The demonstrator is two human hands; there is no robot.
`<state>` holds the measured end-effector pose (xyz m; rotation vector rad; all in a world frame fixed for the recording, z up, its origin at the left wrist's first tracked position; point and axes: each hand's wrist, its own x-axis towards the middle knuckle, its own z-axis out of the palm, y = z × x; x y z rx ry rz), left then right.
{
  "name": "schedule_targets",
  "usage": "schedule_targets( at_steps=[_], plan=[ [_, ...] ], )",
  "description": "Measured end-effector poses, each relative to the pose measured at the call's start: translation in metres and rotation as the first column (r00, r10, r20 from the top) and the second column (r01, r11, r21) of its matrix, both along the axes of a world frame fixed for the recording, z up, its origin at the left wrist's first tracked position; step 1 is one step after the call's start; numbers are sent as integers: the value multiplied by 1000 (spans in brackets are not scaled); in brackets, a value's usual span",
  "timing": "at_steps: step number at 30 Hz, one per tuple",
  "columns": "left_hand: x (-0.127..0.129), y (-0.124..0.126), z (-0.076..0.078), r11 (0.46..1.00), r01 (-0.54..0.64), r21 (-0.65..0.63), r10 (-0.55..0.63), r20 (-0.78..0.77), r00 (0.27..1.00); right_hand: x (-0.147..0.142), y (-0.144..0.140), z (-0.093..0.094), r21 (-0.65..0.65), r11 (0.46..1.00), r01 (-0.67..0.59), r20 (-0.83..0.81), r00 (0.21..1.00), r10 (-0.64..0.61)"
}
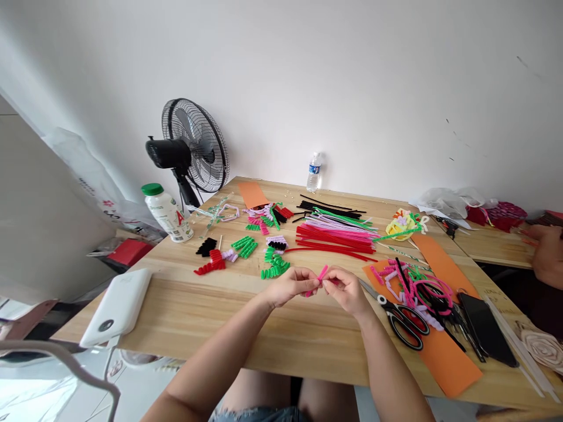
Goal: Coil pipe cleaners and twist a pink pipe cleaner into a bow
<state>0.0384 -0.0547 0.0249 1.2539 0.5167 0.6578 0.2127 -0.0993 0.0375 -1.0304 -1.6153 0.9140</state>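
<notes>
— Where is there room around the grip on the pink pipe cleaner (322, 274)?

— Bare table (220, 316) lies left of it and toward the body.

— And what blocks?

— Scissors (402, 319) just right; green coils (275, 264) and a red stem bundle (334, 237) beyond.

Place looks like simple craft room, home or small hobby workshop. Plain white wall (352, 76), light wooden table (246, 328) covered with craft supplies: bundle of pipe cleaners (336, 231) (red, pink, green, black), small coiled pieces (275, 265), scissors (402, 319), orange paper sheets (444, 351). Standing fan (193, 146) beside table, water bottle (314, 172), drink bottle (167, 212), power bank (118, 306). Second table (497, 246) at right, with another person's hand (548, 252) working.
</notes>
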Motion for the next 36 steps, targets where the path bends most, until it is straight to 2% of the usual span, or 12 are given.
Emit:
schedule_targets(
  at_steps=[2,4,7,13,16,25,27,29,31,33,34,36],
  plan=[
    [4,0,-2,993,-106,49,103,46,994,-5,3,-7,-56,997,52,-153,986,-60],
    [8,1,-4,968,-240,76,231,112,967,-12,6,-14,-114,992,49,-294,953,-80],
    [13,-1,-6,943,-331,26,322,171,931,-20,9,-24,-159,987,-4,-323,945,-49],
    [21,-6,-9,941,-331,-63,337,202,920,-26,8,-33,-175,975,135,-137,978,-160],
    [20,-4,-12,941,-331,-71,338,182,923,-26,6,-31,-189,971,144,-107,980,-166],
    [13,-2,-7,970,-131,-203,170,190,967,-9,-2,-1,-344,933,-107,-99,992,77],
    [15,-5,-7,972,-180,-152,205,165,965,-3,-3,4,-385,912,-144,-95,989,116],
    [17,-8,-6,961,-275,-29,277,122,953,0,-3,5,-423,890,-169,-111,985,135],
    [18,-10,-4,915,-374,149,364,88,927,0,-2,2,-442,880,-172,-140,983,121],
    [17,-10,-2,846,-443,298,443,70,894,-1,-2,-1,-436,885,-161,-152,983,104],
    [16,-9,-1,826,-455,332,462,63,885,-2,-2,-2,-428,891,-155,-139,985,104],
    [13,-6,-1,852,-430,298,437,45,898,-2,-2,-4,-392,911,-129,-72,991,110]
  ],
)
